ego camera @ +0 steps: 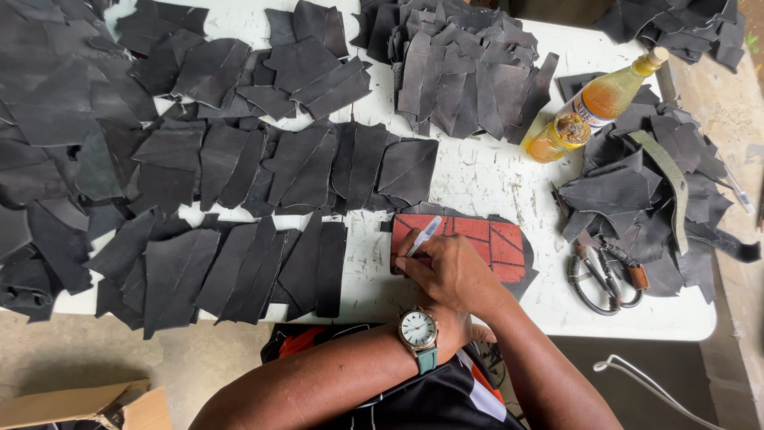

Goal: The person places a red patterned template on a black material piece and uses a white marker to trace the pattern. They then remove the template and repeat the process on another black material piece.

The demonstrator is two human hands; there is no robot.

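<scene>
While both forearms cross near the bottom centre of the head view, the hands meet over a red template (497, 243) lying flat on a dark leather piece (527, 275) just right of centre. The right hand (450, 271) is curled tight around a silver pen (424, 236), its tip down at the template's left edge. A wristwatch (419, 330) with a teal strap sits on the arm coming in from the lower left; that left hand (476, 332) is mostly hidden under the right wrist, so I cannot tell how far it is open or whether it holds anything.

To trace well, I'd judge the template must stay pinned so it cannot creep, with the pen kept upright and snug against the edge.

Rows of cut black leather pieces (239, 167) fill the left and top of the white table (477, 171). Two bottles of amber liquid (589, 111) stand at upper right beside another leather pile, and scissors (601, 279) lie just right of the template.
</scene>
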